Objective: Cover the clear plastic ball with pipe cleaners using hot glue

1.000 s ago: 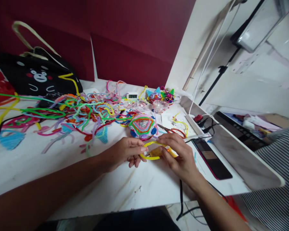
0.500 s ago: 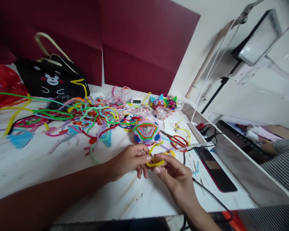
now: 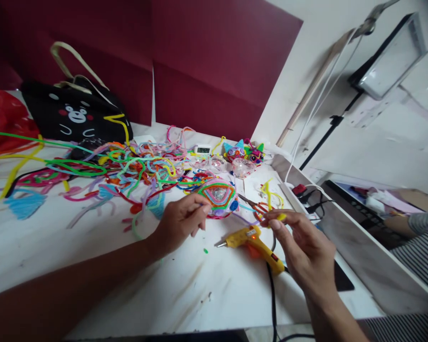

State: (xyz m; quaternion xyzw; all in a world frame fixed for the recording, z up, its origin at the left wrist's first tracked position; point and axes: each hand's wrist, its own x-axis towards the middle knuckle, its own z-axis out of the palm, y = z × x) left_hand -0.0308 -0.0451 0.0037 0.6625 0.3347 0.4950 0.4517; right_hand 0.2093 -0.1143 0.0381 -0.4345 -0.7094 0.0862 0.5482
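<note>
My right hand [image 3: 303, 247] pinches a yellow pipe cleaner [image 3: 281, 217] between thumb and fingertips, right of the scissors [image 3: 259, 209]. My left hand [image 3: 181, 221] is closed, thumb against the fingers, in front of a round ornament [image 3: 217, 192] covered in coloured pipe cleaners. Whether anything sits in that pinch is too small to make out. Between and below the hands lies a yellow glue gun [image 3: 255, 242], its nozzle pointing left and a small orange light glowing on it.
A tangled heap of pipe cleaners [image 3: 139, 166] spreads across the left and middle. Behind stand a small clock [image 3: 202, 150], clear plastic shells [image 3: 243, 167] and two finished ornaments [image 3: 234, 151]. A black bag [image 3: 74, 111] is back left; a phone [image 3: 342, 276] lies right. A striped-sleeved person sits beyond.
My hands have moved apart. The right one has gone right and up with the yellow pipe cleaner, the left one slightly left and up. The glue gun now shows between them.
</note>
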